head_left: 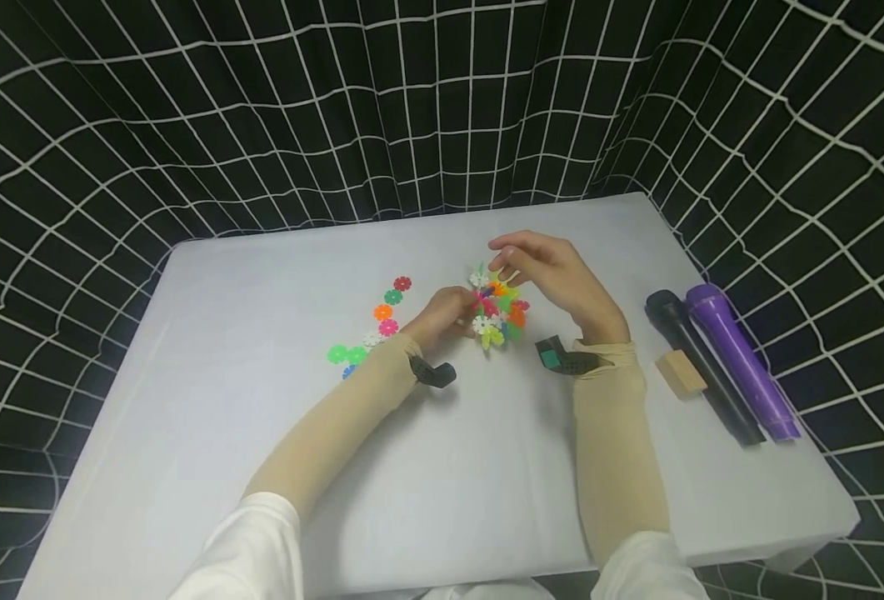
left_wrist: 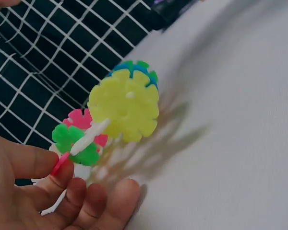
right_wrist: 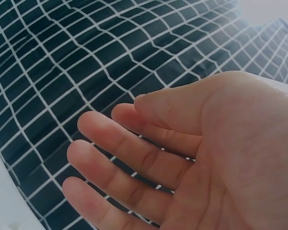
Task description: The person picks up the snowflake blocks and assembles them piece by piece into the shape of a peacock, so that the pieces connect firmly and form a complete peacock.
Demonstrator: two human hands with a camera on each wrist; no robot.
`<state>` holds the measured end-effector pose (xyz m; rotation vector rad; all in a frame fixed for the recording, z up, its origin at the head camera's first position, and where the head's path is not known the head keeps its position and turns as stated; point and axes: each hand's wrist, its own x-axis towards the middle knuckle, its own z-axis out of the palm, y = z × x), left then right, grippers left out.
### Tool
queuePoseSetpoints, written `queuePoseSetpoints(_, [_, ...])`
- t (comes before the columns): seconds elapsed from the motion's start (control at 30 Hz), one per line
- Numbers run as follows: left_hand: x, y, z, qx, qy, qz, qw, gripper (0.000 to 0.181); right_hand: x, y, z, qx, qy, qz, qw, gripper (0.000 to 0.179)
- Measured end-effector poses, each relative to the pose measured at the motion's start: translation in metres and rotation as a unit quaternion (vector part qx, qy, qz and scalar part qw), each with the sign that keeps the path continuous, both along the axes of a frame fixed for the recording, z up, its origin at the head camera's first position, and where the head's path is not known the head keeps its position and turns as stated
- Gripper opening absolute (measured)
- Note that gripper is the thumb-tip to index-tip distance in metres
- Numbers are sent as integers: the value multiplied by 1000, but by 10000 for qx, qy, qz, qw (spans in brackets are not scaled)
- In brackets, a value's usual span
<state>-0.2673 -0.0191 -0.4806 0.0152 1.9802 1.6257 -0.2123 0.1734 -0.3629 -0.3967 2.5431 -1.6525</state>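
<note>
Notched plastic snowflake discs in many colors are joined into a ball-shaped cluster (head_left: 490,307) right of the table's middle. My left hand (head_left: 440,318) holds the cluster from its left side. In the left wrist view, thumb and forefinger pinch a pink disc (left_wrist: 60,164) at its edge. Beside that pinch are a green disc (left_wrist: 62,136), a white disc seen edge-on (left_wrist: 89,138) and a large yellow disc (left_wrist: 127,108). Over the cluster's upper right, my right hand (head_left: 554,268) hovers with loosely bent fingers. Nothing lies in its palm (right_wrist: 230,167) in the right wrist view.
Loose discs trail left of my left hand, among them a red one (head_left: 402,283), an orange one (head_left: 383,312) and a light green one (head_left: 337,355). At the table's right lie a black tube (head_left: 704,367), a purple tube (head_left: 741,358) and a wooden block (head_left: 681,373). Netted dark curtains surround the table.
</note>
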Motion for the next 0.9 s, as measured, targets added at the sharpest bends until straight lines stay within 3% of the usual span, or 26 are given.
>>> queuePoseSetpoints(0.17, [-6,-2,-2,-739,332,-115,9966,20,-2,0,1,-140,103,83,9998,32])
queuePoseSetpoints(0.37, [-6,-4,0,-1423,499,-303,9881,32,-1,2,3,-166,210,152,9995,32])
queuePoseSetpoints(0.6, [2,-11,5,-1760,475,-357,9826,37,-1,-2,5,-61,234,244,9994,32])
queuePoseSetpoints(0.73, [10,-34,16,-1606,734,-338,9837,38,-3,-7,6,-55,177,252,9995,33])
queuePoseSetpoints(0.9, [17,-89,36,-1345,1354,-569,9800,35,-7,-16,1,9,-43,235,9997,32])
